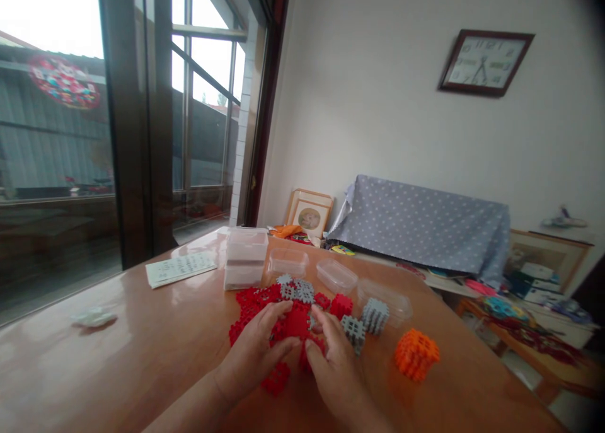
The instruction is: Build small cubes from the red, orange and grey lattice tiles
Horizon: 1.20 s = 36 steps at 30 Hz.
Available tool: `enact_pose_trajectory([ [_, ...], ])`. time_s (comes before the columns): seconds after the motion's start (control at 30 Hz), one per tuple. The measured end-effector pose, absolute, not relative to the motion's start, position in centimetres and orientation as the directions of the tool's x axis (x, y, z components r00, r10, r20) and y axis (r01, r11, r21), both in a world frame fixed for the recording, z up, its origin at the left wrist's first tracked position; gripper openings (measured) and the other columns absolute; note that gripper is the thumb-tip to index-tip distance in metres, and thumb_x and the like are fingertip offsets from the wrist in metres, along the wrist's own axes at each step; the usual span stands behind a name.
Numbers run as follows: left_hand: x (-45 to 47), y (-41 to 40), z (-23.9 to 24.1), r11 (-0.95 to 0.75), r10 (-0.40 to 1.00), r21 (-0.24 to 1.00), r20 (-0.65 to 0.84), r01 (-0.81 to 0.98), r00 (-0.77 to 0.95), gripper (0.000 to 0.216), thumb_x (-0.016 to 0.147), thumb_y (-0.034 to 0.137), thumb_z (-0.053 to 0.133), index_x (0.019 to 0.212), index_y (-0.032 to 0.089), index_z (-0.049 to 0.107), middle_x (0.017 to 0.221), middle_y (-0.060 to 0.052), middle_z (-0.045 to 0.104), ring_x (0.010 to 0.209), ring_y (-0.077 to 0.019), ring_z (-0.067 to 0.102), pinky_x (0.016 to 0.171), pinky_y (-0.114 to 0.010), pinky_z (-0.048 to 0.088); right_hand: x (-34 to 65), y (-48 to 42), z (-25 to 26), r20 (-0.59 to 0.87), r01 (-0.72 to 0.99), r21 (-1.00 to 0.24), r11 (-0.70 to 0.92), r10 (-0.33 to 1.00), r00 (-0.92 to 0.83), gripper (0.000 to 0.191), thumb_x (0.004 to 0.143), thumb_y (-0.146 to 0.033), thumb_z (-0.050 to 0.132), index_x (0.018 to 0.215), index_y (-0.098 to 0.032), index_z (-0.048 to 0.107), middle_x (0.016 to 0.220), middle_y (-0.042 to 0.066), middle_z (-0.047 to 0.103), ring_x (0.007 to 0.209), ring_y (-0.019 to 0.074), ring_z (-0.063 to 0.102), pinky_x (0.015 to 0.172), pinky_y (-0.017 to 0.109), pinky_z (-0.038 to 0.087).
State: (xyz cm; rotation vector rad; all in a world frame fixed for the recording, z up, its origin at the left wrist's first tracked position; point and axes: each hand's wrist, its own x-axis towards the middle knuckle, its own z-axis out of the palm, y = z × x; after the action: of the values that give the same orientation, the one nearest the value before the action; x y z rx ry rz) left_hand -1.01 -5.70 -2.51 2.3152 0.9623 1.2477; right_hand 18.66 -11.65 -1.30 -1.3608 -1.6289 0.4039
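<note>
My left hand [262, 335] and my right hand [333, 348] face each other over the wooden table [179, 332]. Between them is a red stack of interlocking plastic building pieces [297, 323], its left side in the fingers and thumb of the left hand. On its right side, the fingers and thumb of my right hand grip it. Loose red pieces [250, 299] spread behind and left of the hands, with grey pieces [302, 290] on top. One red piece [276, 378] lies under my left wrist. Fingers partly hide the stack's edges.
Right of the hands stand grey stacks [375, 315] and an orange stack [416, 355]. Clear plastic boxes [336, 275] and a closed white container [246, 259] line the back. A written paper [181, 269] and a small plastic bag [93, 317] lie at left.
</note>
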Motion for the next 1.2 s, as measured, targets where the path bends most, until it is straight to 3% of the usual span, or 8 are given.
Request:
enact_pose_trajectory([
  [0.17, -0.9, -6.1, -2.1, -0.714, 0.698, 0.622, 0.592, 0.323, 0.403, 0.056, 0.089, 0.029, 0.068, 0.141, 0.03, 0.047, 0.138, -0.008, 0.058, 0.122, -0.0238, 0.06, 0.106, -0.041, 0.051, 19.1, -11.4, -1.2, 0.376, 0.566, -0.754, 0.332, 0.926, -0.043, 0.065, 0.085, -0.017, 0.055, 0.149, -0.028, 0.047, 0.15, 0.004, 0.052, 0.139, 0.0227, 0.048, 0.117, 0.042, 0.039],
  [0.33, -0.5, -6.2, -2.2, -0.632, 0.756, 0.752, 0.547, 0.185, 0.361, 0.051, 0.086, 0.032, 0.071, 0.135, 0.029, 0.056, 0.136, -0.008, 0.06, 0.122, -0.0243, 0.059, 0.106, -0.04, 0.049, 19.2, -11.4, -1.1, 0.349, 0.506, -0.798, 0.326, 0.936, -0.053, 0.065, 0.084, -0.02, 0.062, 0.147, -0.029, 0.048, 0.146, 0.005, 0.056, 0.133, 0.0231, 0.054, 0.112, 0.041, 0.044],
  [0.53, 0.0, -6.8, -0.7, -0.277, 0.888, 0.949, 0.314, -0.154, 0.337, 0.026, 0.092, 0.037, 0.062, 0.112, 0.02, 0.065, 0.103, -0.007, 0.071, 0.094, -0.0191, 0.066, 0.086, -0.032, 0.053, 18.6, -11.7, -0.8, 0.352, 0.498, -0.812, 0.306, 0.936, -0.001, 0.06, 0.082, -0.019, 0.063, 0.141, -0.028, 0.053, 0.135, 0.005, 0.064, 0.121, 0.0225, 0.062, 0.106, 0.039, 0.048],
  [0.7, 0.1, -6.9, -0.2, -0.104, 0.931, 0.947, 0.201, -0.305, 0.306, 0.027, 0.082, 0.03, 0.072, 0.104, 0.02, 0.062, 0.095, -0.003, 0.068, 0.082, -0.0144, 0.064, 0.077, -0.027, 0.051, 18.4, -11.7, -1.1, 0.341, 0.516, -0.804, 0.297, 0.94, -0.01, 0.063, 0.08, -0.016, 0.063, 0.141, -0.028, 0.053, 0.136, 0.005, 0.063, 0.123, 0.0229, 0.061, 0.108, 0.04, 0.047],
  [0.87, 0.3, -6.9, -0.3, -0.042, 0.943, 0.943, 0.146, -0.329, 0.299, 0.031, 0.08, 0.028, 0.071, 0.107, 0.02, 0.058, 0.106, -0.005, 0.067, 0.082, -0.0137, 0.064, 0.074, -0.026, 0.051, 18.4, -11.8, -1.3, 0.352, 0.522, -0.8, 0.295, 0.936, 0.011, 0.068, 0.079, -0.02, 0.066, 0.144, -0.028, 0.049, 0.139, 0.006, 0.061, 0.126, 0.0242, 0.06, 0.107, 0.041, 0.048],
  [1.2, 1.8, -6.5, 0.9, -0.006, 0.953, 0.943, 0.106, -0.333, 0.285, 0.032, 0.08, 0.029, 0.071, 0.109, 0.018, 0.06, 0.106, -0.007, 0.069, 0.087, -0.0155, 0.065, 0.079, -0.028, 0.05, 19.8, -11.3, 0.4, 0.474, 0.662, -0.671, 0.334, 0.88, 0.037, 0.049, 0.076, -0.026, 0.072, 0.124, -0.025, 0.064, 0.118, 0.006, 0.068, 0.108, 0.0242, 0.065, 0.097, 0.038, 0.051],
])
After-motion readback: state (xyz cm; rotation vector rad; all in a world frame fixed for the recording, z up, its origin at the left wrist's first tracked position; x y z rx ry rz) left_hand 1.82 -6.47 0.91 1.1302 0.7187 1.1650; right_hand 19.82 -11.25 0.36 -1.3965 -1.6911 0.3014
